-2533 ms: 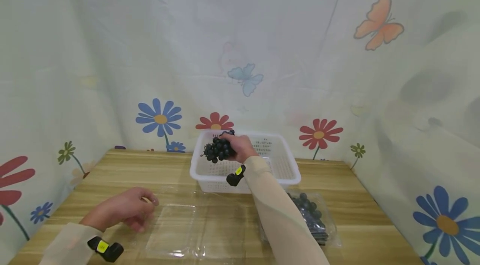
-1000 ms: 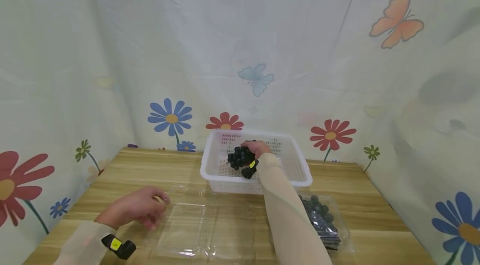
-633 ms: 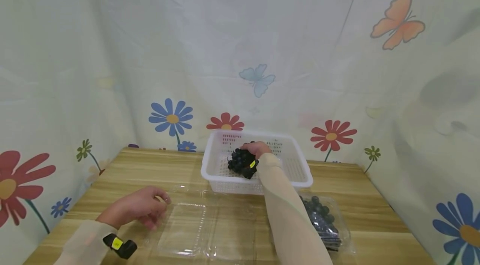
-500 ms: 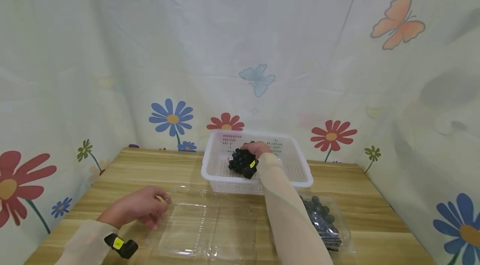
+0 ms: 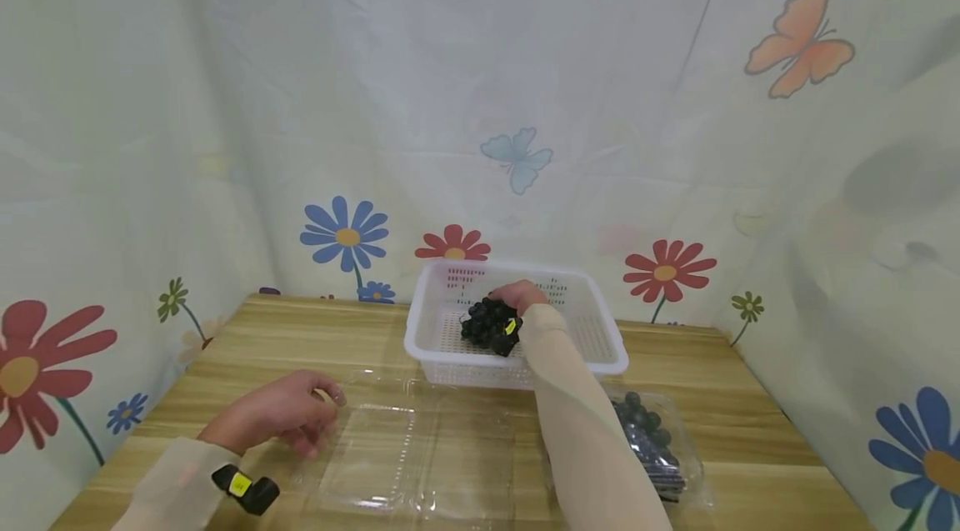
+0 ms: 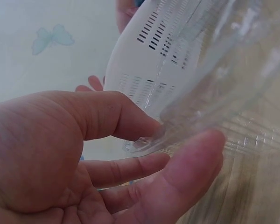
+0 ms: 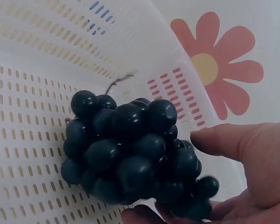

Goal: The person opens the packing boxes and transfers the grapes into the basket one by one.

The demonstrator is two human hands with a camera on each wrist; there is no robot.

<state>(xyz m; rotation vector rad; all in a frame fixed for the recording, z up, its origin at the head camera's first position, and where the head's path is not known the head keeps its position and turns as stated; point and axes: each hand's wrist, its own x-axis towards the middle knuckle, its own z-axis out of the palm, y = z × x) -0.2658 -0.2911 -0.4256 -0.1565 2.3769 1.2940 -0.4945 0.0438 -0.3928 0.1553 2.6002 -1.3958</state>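
Note:
My right hand (image 5: 521, 295) holds a bunch of dark grapes (image 5: 483, 321) low inside a white perforated basket (image 5: 517, 360). In the right wrist view the fingers (image 7: 142, 215) curl under the bunch, while the thumb lies alongside it with its tip at the nearest grapes. Whether the thumb touches them is hard to tell. A thin stem sticks out of the bunch. My left hand (image 5: 281, 410) pinches the edge of an opened clear plastic clamshell box (image 5: 367, 456); in the left wrist view the clear plastic (image 6: 151, 144) sits between thumb and fingers.
Right of the clamshell, partly behind the right forearm, stands another clear plastic box (image 5: 693, 464) with dark grapes (image 5: 641, 423) in it. The wooden table (image 5: 315, 331) meets a flower-print curtain (image 5: 420, 97) just behind the basket.
The right hand has lowered the bunch of grapes from above the basket's left side down to its inside. The left hand has stayed at the clamshell's edge. The head view has shifted slightly.

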